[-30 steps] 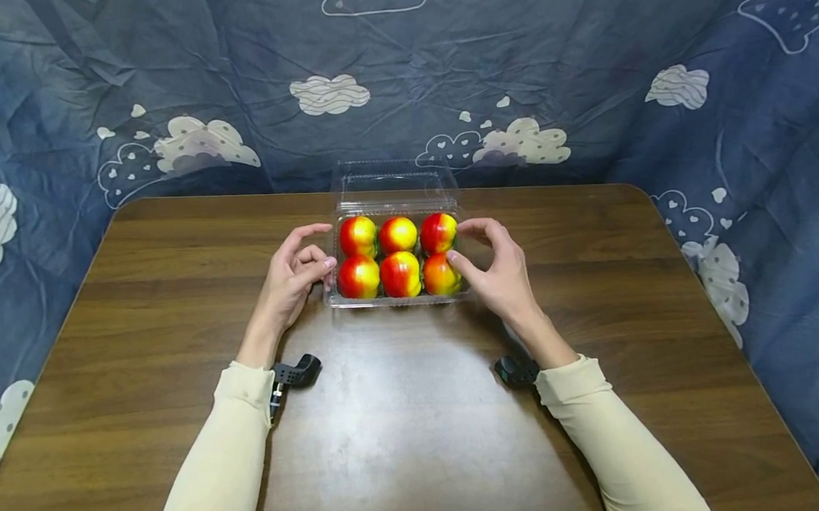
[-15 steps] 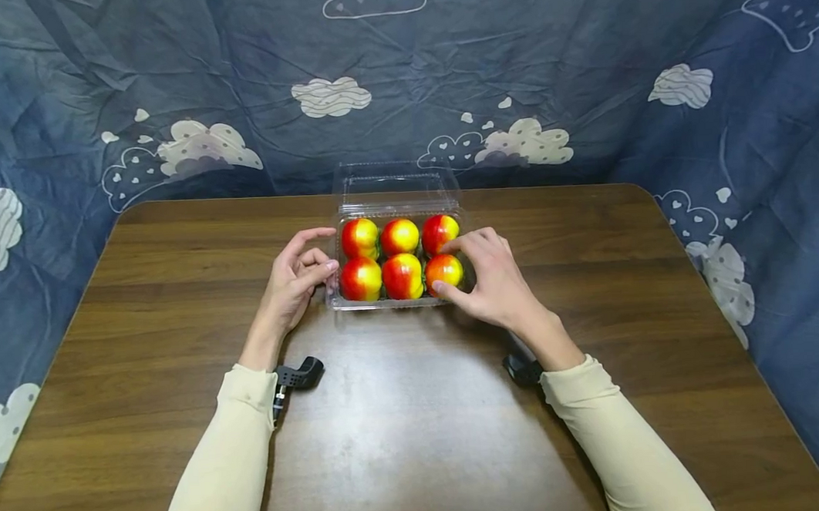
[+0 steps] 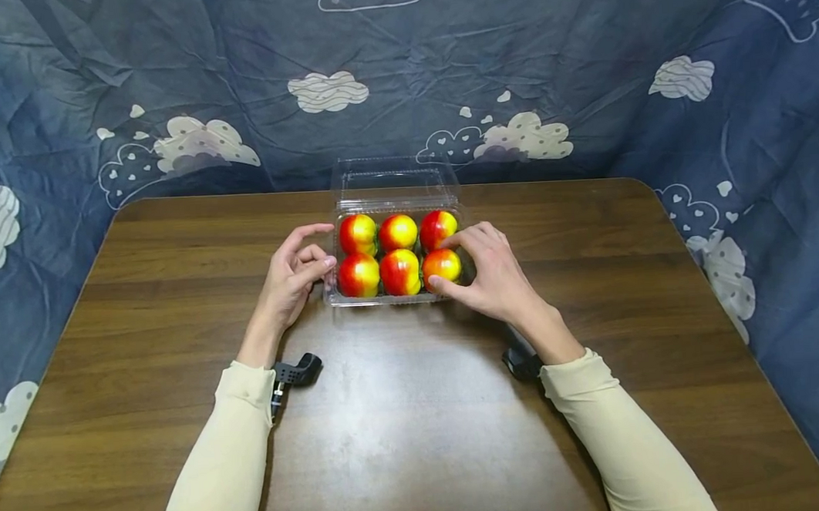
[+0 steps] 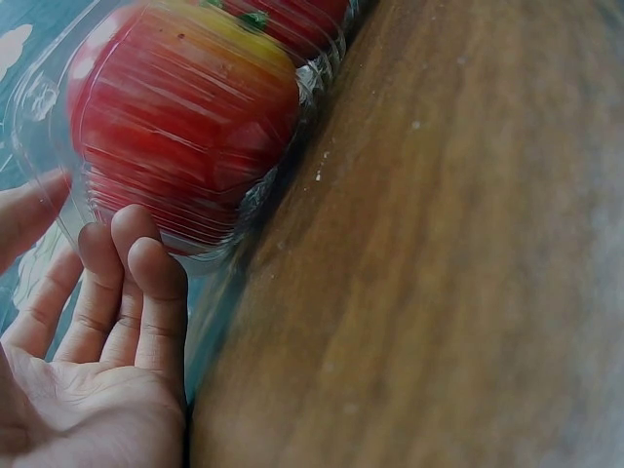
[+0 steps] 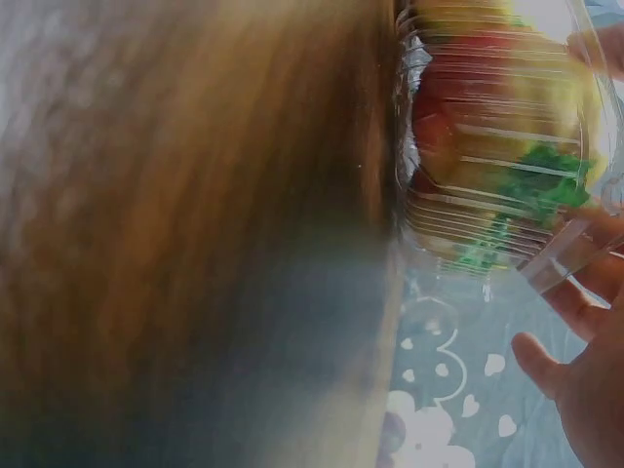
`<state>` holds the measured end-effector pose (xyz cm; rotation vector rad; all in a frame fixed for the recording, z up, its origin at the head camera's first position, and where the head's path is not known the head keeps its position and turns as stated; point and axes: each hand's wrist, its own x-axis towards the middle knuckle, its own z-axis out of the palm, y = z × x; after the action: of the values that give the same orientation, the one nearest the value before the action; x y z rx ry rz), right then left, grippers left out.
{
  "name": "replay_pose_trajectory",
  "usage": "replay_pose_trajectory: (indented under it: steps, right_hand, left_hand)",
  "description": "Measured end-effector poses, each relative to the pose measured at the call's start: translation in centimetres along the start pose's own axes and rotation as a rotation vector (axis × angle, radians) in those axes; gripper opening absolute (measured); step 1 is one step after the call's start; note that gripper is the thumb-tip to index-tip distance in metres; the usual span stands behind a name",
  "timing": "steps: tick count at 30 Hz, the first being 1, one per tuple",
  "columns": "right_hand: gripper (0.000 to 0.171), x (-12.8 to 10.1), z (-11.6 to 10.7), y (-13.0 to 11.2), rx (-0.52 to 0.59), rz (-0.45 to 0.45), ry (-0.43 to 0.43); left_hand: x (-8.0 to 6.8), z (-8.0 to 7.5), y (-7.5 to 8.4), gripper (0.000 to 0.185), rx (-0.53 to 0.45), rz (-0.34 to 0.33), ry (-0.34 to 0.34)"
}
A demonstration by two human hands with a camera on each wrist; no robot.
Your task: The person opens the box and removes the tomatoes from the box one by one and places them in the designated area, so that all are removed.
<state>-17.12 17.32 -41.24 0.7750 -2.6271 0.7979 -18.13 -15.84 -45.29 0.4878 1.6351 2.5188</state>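
A clear plastic clamshell box (image 3: 398, 299), lid (image 3: 395, 181) raised at the back, holds red-and-yellow fruits in two rows of three. My right hand (image 3: 497, 274) reaches over the box's right edge and pinches the front right fruit (image 3: 443, 263), thumb at its front and forefinger behind. Below, in the right wrist view, that hand's other fingers (image 5: 583, 310) hang beside the clear wall. My left hand (image 3: 291, 277) is at the left side, thumb and forefinger tips right at the rim. The left wrist view shows its other fingers (image 4: 146, 268) loosely bent against the ribbed wall.
The box stands near the back edge of a brown wooden table (image 3: 391, 442). Behind hangs a blue cloth (image 3: 246, 56) with white clouds. Dark wrist cameras are strapped at the left wrist (image 3: 297, 369) and right wrist (image 3: 521, 360).
My right hand has moved from the box's right rim inward onto the front right fruit and taken hold of it. That fruit sits slightly higher in view. The left hand has stayed at the rim.
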Motion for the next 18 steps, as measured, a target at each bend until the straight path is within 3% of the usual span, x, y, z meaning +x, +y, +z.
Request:
replay_pose_trajectory:
  steps: [9,18]
  right_hand:
    - [0.047,0.02,-0.16,0.05,0.059,-0.070,0.030]
    - [0.048,0.06,-0.10,0.03,0.112,-0.077,0.031]
  left_hand:
    - [0.13,0.04,-0.20,0.051,0.001,-0.004,0.004]
    - [0.04,-0.01,-0.01,0.051,0.021,-0.012,0.009]
